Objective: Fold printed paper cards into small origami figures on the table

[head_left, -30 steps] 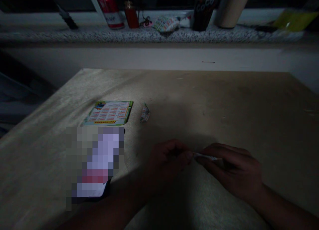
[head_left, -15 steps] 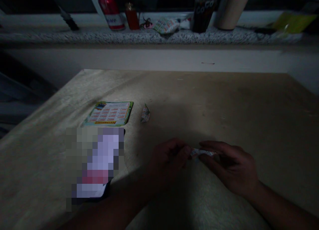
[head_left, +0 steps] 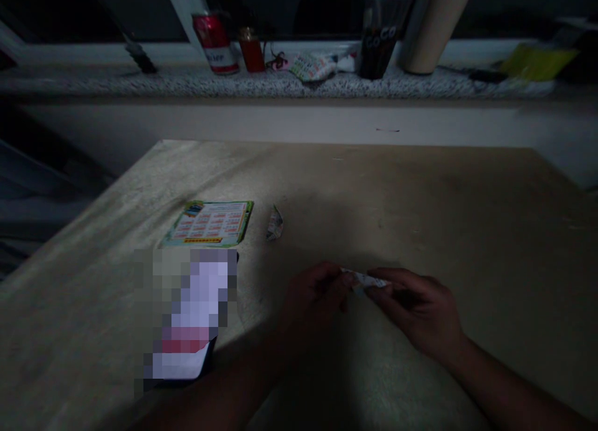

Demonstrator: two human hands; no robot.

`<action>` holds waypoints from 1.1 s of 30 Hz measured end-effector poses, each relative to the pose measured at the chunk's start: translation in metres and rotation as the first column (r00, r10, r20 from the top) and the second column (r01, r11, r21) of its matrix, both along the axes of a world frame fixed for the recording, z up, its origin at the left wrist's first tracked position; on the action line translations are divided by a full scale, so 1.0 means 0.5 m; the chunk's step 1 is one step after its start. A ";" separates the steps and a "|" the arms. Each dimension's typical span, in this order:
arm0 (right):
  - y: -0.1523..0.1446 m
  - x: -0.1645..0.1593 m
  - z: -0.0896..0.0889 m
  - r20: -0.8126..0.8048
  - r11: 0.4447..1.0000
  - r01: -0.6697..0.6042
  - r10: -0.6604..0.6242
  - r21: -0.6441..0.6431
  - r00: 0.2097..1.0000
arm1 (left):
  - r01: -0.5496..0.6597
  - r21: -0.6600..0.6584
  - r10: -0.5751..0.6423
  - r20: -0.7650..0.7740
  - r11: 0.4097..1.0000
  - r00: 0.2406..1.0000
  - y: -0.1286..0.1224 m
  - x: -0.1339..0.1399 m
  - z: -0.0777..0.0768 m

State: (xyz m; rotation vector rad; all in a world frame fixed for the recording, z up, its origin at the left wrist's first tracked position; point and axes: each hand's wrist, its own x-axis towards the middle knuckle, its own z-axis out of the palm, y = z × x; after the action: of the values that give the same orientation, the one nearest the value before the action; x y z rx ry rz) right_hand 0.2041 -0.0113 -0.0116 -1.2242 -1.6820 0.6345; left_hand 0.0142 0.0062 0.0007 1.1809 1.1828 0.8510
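Observation:
A small folded piece of printed paper (head_left: 363, 278) is held between my two hands above the table. My left hand (head_left: 320, 294) pinches its left end between thumb and fingers. At the other end, the thumb and fingers of my right hand (head_left: 418, 303) close on the paper. Its exact folds are hard to make out in the dim light. Farther away and to the left, another folded printed paper piece (head_left: 275, 223) lies on the table (head_left: 443, 207). Beside that piece is a flat stack of printed sheets (head_left: 210, 223) with a green border.
A phone (head_left: 199, 319), its screen blurred out, lies left of my left forearm. On the speckled windowsill (head_left: 163, 85) stand a red can (head_left: 216, 45), a small red bottle (head_left: 251, 50), a lidded cup (head_left: 380, 35) and a tan cylinder (head_left: 434, 29). A crumpled printed wrapper (head_left: 314, 66) lies among them.
The paper between my hands has turned, its left end now higher. My right hand has shifted a little left, closer to my left hand. The view has tilted slightly upward.

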 end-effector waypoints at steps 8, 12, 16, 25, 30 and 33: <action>0.016 -0.006 0.010 -0.237 0.937 -0.080 -0.003 -0.340 0.971 | 0.030 -0.003 -0.030 -0.027 1.000 0.999 0.005 -0.010 -0.001; 0.042 -0.037 0.043 -0.312 0.905 -0.112 -0.025 -0.411 0.950 | -0.066 -0.045 0.068 0.053 0.997 0.996 0.011 0.002 0.007; 0.062 -0.071 0.041 -0.325 0.930 -0.082 -0.042 -0.358 0.945 | -0.323 -0.065 0.329 0.147 0.944 0.933 0.033 0.044 0.003; 0.064 -0.060 -0.025 -0.221 0.966 0.080 -0.136 -0.244 0.966 | -0.337 0.000 0.334 0.125 0.941 0.934 0.041 0.067 -0.049; 0.061 -0.052 -0.028 -0.196 0.979 0.039 -0.079 -0.198 0.977 | -0.317 0.067 0.314 0.057 0.946 0.948 0.031 0.045 -0.046; 0.061 -0.049 -0.031 -0.176 0.985 0.023 -0.053 -0.169 0.983 | -0.309 0.111 0.307 0.035 0.945 0.951 0.032 0.037 -0.046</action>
State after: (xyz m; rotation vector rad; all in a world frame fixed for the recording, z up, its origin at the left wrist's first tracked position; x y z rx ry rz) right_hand 0.1796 0.0193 -0.0273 -1.2725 -1.4748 0.8500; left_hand 0.0329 0.0222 -0.0224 1.0924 1.3401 1.1766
